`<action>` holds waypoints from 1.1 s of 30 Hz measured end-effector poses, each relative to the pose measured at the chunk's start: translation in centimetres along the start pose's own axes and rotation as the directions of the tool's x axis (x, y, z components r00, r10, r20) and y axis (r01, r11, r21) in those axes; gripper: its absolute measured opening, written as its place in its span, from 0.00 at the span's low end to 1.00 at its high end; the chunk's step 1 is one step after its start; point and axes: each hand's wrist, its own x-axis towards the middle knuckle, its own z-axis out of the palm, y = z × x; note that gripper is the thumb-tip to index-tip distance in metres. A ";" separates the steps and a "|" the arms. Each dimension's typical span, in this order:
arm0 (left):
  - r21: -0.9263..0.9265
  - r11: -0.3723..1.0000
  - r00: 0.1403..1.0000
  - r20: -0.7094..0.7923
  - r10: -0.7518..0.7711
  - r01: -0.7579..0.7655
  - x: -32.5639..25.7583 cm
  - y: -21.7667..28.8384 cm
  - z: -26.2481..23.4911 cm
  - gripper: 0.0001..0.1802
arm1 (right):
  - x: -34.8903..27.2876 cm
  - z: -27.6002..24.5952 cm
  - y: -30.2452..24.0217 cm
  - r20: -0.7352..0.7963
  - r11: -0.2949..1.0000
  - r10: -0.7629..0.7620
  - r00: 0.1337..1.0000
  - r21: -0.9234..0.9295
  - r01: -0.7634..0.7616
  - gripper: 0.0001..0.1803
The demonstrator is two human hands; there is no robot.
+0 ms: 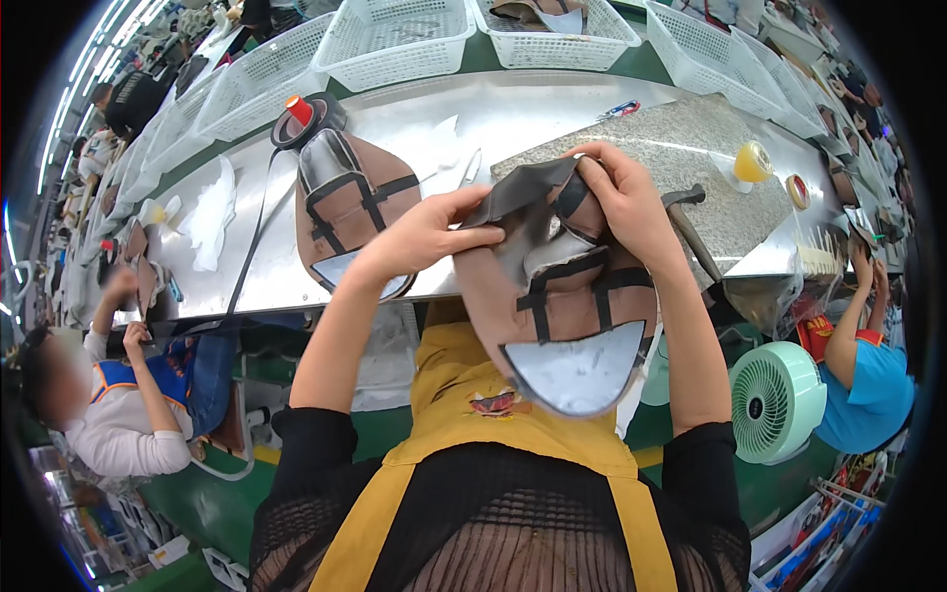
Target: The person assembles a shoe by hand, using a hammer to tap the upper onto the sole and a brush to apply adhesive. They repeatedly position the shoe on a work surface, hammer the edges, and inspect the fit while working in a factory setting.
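Note:
I hold a brown leather bag panel (567, 316) with black straps and silver patches up in front of my chest. My left hand (434, 232) pinches its upper left edge, next to a folded-over dark flap. My right hand (617, 197) grips the top of the panel at that flap. A second, similar brown panel (350, 212) with black straps lies flat on the steel worktable (493, 118) just beyond my left hand, a long black strap trailing from it.
White plastic baskets (395, 39) line the far side of the table. A granite slab (691, 158) with a hammer (691, 232) lies at right, near a yellow tape roll (753, 161). A green fan (774, 400) stands lower right. Other people work at left and right.

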 end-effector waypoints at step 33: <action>-0.588 0.762 0.895 -0.136 -0.425 0.273 -6.4 -2.5 3.8 0.19 | -5.5 -0.4 -0.4 0.088 0.994 0.101 0.991 -0.047 -0.097 0.12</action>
